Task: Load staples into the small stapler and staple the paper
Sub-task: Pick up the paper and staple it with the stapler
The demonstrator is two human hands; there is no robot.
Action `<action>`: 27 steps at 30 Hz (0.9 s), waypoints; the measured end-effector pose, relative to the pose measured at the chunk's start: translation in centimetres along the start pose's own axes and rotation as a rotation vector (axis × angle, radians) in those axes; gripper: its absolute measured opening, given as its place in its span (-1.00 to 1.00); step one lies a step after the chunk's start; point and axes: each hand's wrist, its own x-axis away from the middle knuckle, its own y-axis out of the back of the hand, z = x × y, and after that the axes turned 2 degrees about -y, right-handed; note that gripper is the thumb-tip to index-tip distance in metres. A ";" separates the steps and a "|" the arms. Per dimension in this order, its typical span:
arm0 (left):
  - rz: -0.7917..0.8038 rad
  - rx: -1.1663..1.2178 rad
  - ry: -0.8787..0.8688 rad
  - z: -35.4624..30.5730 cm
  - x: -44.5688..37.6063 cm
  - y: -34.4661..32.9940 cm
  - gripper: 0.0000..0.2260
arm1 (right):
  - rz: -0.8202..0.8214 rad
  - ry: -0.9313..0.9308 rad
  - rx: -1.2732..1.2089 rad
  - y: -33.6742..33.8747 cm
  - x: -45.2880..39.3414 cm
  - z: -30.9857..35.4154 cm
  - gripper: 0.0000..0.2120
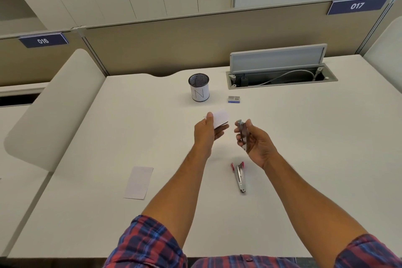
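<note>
My left hand [207, 131] holds a small white piece of paper [221, 118] between thumb and fingers, raised above the desk. My right hand [256, 142] grips a small dark metal stapler [242, 130], its front end pointing up toward the paper, a short gap between them. A second stapler with pink trim [239, 177] lies on the desk below my right hand. A small blue and white staple box [234, 99] sits farther back on the desk. Another sheet of white paper [139, 182] lies flat to the left of my left forearm.
A mesh pen cup [199, 90] with a white label stands behind my hands. An open cable hatch [280, 76] with its lid raised is at the back right. A beige partition [174, 50] runs along the desk's far edge, and a curved divider [56, 104] borders the left.
</note>
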 end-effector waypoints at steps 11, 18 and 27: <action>0.047 -0.220 -0.154 0.7 0.9 -0.5 -0.78 | -0.008 0.069 0.095 -0.1 0.1 0.3 -0.60; 0.146 -0.524 -0.286 0.6 1.6 0.2 -0.64 | -0.136 0.162 0.440 -0.5 -0.3 0.2 -0.50; 0.224 -0.267 0.014 2.5 2.2 3.3 -0.63 | -0.086 0.370 0.883 -0.8 -0.1 -1.4 -0.84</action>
